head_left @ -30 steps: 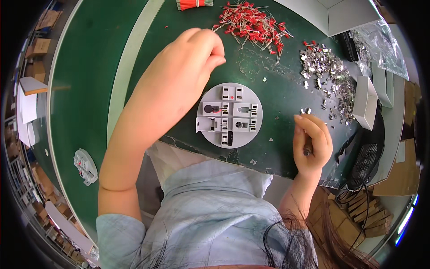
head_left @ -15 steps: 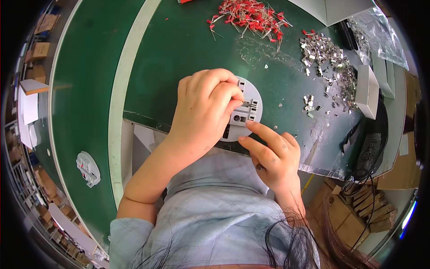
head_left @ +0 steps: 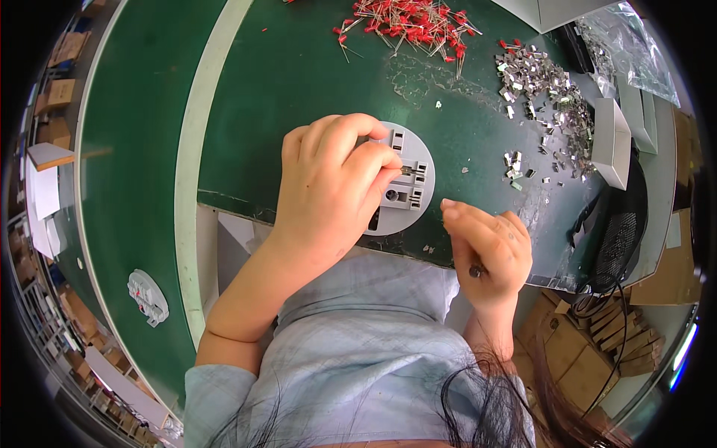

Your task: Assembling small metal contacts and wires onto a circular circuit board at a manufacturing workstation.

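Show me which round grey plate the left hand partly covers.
The right-hand plate, partly under the left hand; the other plate lies at far left, beyond the pale strip, with neither hand over it.

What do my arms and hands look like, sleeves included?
Your left hand and right hand are bare, with no gloves, rings or bracelets visible. The left forearm and right forearm are uncovered too. The left sleeve is short, pale blue and faintly patterned.
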### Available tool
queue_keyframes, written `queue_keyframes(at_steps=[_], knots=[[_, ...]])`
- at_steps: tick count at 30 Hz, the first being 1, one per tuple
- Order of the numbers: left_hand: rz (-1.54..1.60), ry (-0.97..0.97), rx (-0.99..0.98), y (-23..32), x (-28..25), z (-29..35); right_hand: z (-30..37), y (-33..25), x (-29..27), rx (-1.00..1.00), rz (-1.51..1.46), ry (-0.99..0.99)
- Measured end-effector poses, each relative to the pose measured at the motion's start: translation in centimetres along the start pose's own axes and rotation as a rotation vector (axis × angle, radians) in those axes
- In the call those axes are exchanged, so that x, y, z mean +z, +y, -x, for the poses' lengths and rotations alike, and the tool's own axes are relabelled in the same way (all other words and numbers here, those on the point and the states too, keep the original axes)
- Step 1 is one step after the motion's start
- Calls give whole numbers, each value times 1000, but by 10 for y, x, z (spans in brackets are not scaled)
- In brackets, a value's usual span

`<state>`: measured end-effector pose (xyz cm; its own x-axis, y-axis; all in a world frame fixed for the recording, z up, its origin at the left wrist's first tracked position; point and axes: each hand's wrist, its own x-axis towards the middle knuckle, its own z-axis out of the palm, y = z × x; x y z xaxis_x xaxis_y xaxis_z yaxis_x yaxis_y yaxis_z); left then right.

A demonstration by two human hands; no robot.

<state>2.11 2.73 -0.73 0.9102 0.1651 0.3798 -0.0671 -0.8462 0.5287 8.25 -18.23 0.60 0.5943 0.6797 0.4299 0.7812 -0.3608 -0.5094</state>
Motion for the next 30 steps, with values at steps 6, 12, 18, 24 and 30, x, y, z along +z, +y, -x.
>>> queue_keyframes(at_steps=[6, 12, 18, 24, 30], knots=[[53, -43, 12, 0, -4, -2, -17, 11, -2, 2, -4, -37], [148, -53, -71, 0, 1, -2, -30, 26, 0, -4, 0, -95], [196, -85, -78, -4, 0, -7, -36, 30, -1, 24, 4, -147], [200, -102, -72, -7, -2, -10, -43, 27, -4, 58, 15, -191], [246, -91, -68, -11, 0, -10, -45, 29, 0, 44, 40, -188]])
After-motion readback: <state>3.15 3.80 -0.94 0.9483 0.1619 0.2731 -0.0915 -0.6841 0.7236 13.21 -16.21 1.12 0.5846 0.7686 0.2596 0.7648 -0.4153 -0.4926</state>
